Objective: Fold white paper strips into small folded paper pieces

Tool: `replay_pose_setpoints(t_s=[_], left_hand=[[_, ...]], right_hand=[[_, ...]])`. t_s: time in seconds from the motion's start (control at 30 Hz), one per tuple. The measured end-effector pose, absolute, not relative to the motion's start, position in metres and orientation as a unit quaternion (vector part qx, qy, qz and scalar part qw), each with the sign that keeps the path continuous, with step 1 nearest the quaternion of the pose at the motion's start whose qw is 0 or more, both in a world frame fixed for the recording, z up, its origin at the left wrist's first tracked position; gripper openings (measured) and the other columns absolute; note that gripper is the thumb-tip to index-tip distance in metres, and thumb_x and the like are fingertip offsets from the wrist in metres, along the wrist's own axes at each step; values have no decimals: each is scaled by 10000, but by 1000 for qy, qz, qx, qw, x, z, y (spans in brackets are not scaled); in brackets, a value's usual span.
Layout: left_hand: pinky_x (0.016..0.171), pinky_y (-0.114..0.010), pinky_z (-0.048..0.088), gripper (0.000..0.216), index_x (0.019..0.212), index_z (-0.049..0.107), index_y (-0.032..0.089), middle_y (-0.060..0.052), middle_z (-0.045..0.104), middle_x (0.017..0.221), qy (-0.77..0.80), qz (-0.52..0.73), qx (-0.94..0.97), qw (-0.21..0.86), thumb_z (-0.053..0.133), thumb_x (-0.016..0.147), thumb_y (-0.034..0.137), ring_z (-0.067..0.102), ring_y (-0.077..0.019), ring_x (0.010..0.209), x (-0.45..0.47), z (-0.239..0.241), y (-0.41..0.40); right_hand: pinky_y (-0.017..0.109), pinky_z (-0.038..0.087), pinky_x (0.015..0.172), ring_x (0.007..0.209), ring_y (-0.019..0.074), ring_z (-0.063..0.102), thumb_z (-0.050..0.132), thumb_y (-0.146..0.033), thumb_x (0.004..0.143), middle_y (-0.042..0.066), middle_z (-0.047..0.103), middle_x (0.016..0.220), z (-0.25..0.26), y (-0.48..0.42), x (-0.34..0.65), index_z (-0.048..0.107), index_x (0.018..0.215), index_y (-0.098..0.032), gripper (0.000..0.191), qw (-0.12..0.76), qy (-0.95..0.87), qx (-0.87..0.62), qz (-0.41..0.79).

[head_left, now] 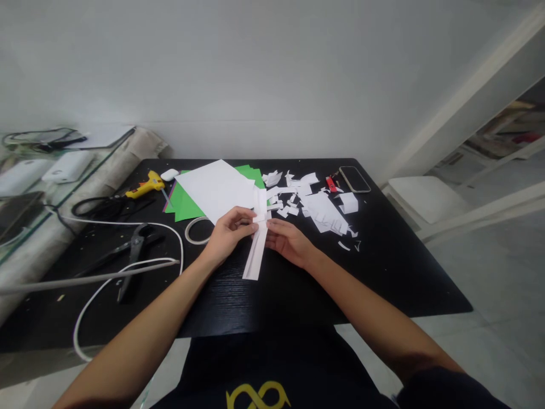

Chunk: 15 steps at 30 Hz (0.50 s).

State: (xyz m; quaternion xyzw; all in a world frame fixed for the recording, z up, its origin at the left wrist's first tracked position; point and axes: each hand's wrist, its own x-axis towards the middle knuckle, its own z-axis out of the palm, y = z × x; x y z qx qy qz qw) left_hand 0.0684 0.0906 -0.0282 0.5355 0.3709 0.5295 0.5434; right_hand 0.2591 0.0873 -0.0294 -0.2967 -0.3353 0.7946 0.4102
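A long folded white paper strip (256, 250) lies over the black table (383, 267), running from near the white sheet toward me. My left hand (230, 233) pinches the strip at its upper part with fingers closed. My right hand (289, 241) holds the same strip from the right side, fingers pressed on it. A large white sheet (215, 187) lies just behind my hands on green paper (183, 205).
White paper scraps (323, 210) are scattered right of the hands, with a phone (354, 179) and a small red item (331, 183) behind. Left lie a tape ring (193, 230), black pliers (134, 250), a yellow glue gun (147, 184), white cable (128, 272). A white chair (421, 199) stands right.
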Motion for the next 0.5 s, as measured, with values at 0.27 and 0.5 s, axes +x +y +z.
replay_pose_setpoints(t_s=[0.27, 0.5], left_hand=[[782, -293, 515, 171, 931, 761, 208, -11, 724, 862, 376, 512, 541, 550, 830, 777, 242, 656, -157, 799, 66, -30, 90], [760, -291, 524, 143, 892, 783, 190, -29, 750, 836, 404, 503, 540, 541, 828, 767, 242, 664, -157, 765, 65, -30, 90]], right_hand=[[321, 560, 847, 838, 181, 715, 859, -348, 762, 29, 772, 880, -29, 87, 259, 741, 900, -192, 239, 402, -328, -290, 804], [313, 551, 861, 834, 173, 711, 823, -356, 803, 39, 765, 864, -29, 87, 260, 737, 929, -180, 233, 392, -340, -285, 806]])
